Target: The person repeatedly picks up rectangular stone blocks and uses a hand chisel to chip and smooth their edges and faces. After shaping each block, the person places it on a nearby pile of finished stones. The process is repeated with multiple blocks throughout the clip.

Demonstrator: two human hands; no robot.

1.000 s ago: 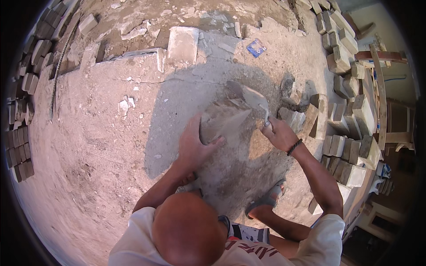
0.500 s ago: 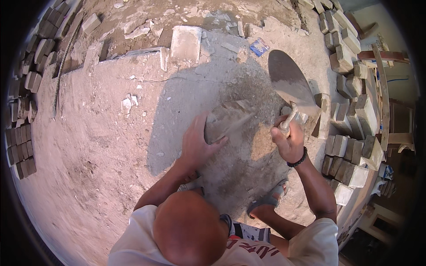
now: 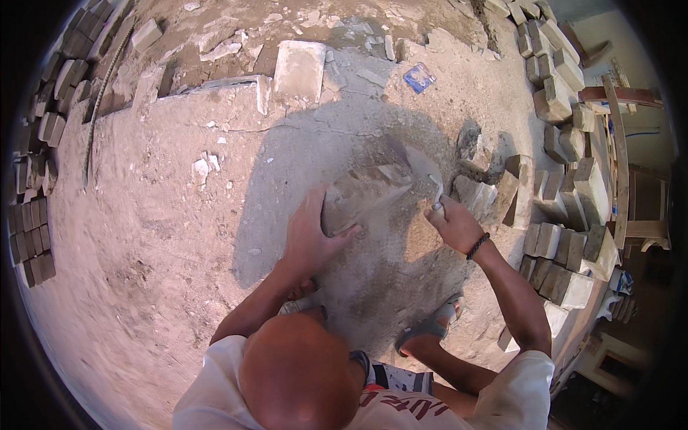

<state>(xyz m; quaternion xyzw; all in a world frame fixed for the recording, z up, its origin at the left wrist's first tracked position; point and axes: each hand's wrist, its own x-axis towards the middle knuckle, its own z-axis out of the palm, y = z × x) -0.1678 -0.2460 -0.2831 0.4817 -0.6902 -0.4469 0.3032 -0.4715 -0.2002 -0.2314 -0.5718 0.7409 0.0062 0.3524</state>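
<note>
My left hand [image 3: 314, 231] grips the near left end of a dusty grey-brown brick [image 3: 358, 202], with the thumb spread along its near side. The brick is tilted above the ground and looks rough, with crusted mortar along its upper edge. In my closed right hand [image 3: 460, 226] is the handle of a trowel [image 3: 424, 166]. Its blade reaches to the far right end of the brick and looks blurred and partly in shadow. I cannot tell whether blade and brick touch. Broken brick pieces [image 3: 476, 193] lie just beyond my right hand.
Stacked bricks [image 3: 566, 244] line the right side, and more piles [image 3: 32, 236] stand at the far left. A pale block [image 3: 299, 72] and a blue packet [image 3: 418, 77] lie ahead. A rod [image 3: 96, 132] rests at the left. Rubble covers the far ground; my sandalled foot [image 3: 430, 328] is near.
The trowel has swung down and to the left, from raised at the right to the brick's far end. My left hand and the brick have shifted slightly left.
</note>
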